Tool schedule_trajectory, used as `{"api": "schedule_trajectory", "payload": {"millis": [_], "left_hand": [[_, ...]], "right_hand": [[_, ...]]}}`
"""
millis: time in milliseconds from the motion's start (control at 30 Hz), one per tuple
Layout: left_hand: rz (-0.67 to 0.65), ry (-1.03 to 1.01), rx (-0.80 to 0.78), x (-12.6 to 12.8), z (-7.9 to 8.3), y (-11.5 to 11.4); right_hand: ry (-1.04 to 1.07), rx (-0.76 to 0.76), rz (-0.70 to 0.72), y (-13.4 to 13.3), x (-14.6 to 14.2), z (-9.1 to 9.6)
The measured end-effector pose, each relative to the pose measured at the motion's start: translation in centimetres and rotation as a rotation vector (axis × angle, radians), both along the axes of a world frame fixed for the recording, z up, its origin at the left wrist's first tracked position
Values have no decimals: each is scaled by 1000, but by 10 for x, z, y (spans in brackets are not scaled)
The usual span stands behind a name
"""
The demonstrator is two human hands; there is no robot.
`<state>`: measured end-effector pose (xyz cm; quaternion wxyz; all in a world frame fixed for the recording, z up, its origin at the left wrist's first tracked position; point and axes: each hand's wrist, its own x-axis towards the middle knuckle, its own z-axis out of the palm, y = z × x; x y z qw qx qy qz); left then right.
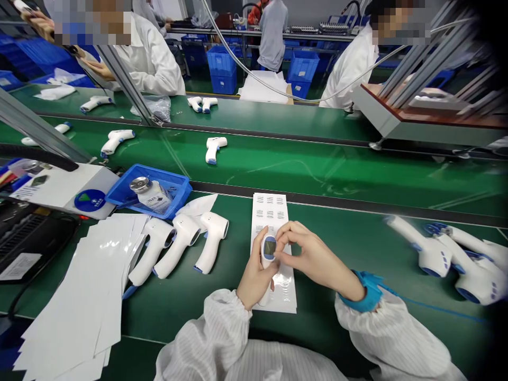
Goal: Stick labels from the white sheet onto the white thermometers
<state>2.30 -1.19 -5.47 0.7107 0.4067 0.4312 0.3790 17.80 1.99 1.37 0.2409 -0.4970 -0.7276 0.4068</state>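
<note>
My left hand [256, 275] is wrapped round a white infrared thermometer [266, 258], its small grey screen in a blue frame facing up. At the screen's right edge my right hand [304, 248] has its thumb and fingertips pinched together. Whatever may be between them is too small to make out. Under both hands lies a white sheet of printed labels [270, 209], with small dark print in rows. A teal wrist strap [367, 292] with a blue cord circles my right wrist. To the left, several white thermometer bodies [212, 241] lie side by side on the green bench.
Left of me are a fanned stack of white sheets [83, 286] and a blue tray [174, 182] holding a metal-topped bottle [153, 196]. More thermometers [432, 254] lie at right. Beyond, a green conveyor belt [301, 164] carries thermometers [215, 149]. Co-workers in white coats [153, 55] are across it.
</note>
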Motion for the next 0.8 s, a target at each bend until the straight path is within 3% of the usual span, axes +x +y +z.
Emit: {"api": "schedule_trajectory", "payload": {"millis": [800], "left_hand": [[-8, 43, 0, 4, 5, -1]], "right_hand": [[38, -32, -80, 21, -3, -7]]}}
